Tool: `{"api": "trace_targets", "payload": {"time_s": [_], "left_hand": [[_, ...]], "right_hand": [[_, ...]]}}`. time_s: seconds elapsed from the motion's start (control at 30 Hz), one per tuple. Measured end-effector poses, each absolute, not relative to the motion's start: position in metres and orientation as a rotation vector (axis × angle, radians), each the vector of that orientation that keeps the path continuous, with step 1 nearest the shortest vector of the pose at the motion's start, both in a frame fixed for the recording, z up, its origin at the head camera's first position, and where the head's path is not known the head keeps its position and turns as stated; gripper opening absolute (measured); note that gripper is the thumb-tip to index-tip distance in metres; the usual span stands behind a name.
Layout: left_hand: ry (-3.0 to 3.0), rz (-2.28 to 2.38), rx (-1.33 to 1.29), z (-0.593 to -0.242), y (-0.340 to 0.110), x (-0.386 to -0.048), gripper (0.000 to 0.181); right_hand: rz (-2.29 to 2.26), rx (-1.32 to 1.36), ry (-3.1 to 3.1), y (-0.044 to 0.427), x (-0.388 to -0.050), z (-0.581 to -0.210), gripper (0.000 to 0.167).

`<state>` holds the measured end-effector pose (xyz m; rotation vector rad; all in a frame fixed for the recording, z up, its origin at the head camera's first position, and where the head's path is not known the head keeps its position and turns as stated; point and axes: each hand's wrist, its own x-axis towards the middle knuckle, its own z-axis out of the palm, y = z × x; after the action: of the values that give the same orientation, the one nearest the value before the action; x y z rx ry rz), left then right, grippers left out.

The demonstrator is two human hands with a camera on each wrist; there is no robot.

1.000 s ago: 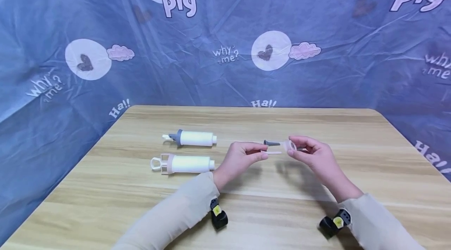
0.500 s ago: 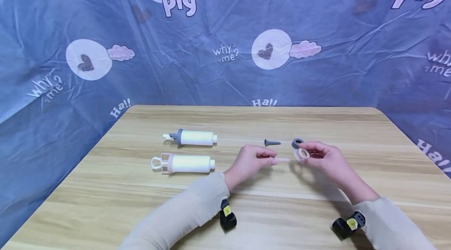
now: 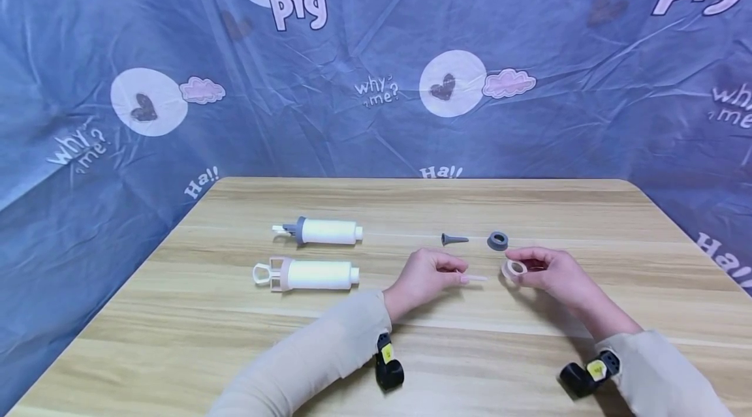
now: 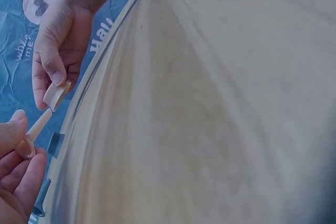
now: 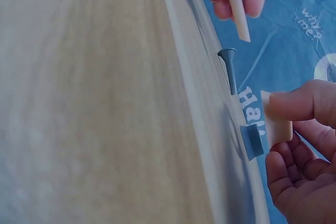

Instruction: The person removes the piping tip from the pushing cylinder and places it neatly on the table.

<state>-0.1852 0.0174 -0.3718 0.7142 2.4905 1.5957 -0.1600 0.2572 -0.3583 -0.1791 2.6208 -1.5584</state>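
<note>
My left hand [image 3: 427, 278] pinches a pale pink nozzle [image 5: 239, 17] by its wide flared end, the thin tip pointing toward the right hand. Between thumb and fingers my right hand [image 3: 555, 278] holds a pale pink ring-shaped cap [image 3: 514, 269] by its edge, its round hole showing in the head view. A small space separates the nozzle's tip from the cap in the head view. Just beyond the hands, a grey nozzle [image 3: 454, 239] lies on its side on the table, and a grey ring cap [image 3: 497, 241] sits to its right.
Two white tubes with plunger handles lie at the left of the wooden table [image 3: 176, 339]: one with a grey collar [image 3: 329, 231], one nearer with a pink collar [image 3: 320, 275]. A blue printed cloth [image 3: 376, 130] hangs behind the table's far edge.
Both hands have come nearer the body and shifted right, carrying the pink nozzle and pink cap. The grey ring cap, earlier hidden behind the right hand, now shows fully.
</note>
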Motion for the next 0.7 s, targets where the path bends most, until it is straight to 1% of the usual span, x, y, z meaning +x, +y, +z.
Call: {"api": "trace_targets", "payload": {"time_s": [0.37, 0.7], "left_hand": [[2.566, 1.501, 0.687, -0.3805, 0.0183, -0.1863, 0.020], [2.661, 1.320, 0.867, -0.3780, 0.0190, -0.1827, 0.021]], "right_hand": [[-1.540, -0.120, 2.587, 0.2621, -0.1608, -0.3676, 0.055], [-1.518, -0.090, 2.571, 0.2598, -0.1605, -0.3683, 0.057]]}}
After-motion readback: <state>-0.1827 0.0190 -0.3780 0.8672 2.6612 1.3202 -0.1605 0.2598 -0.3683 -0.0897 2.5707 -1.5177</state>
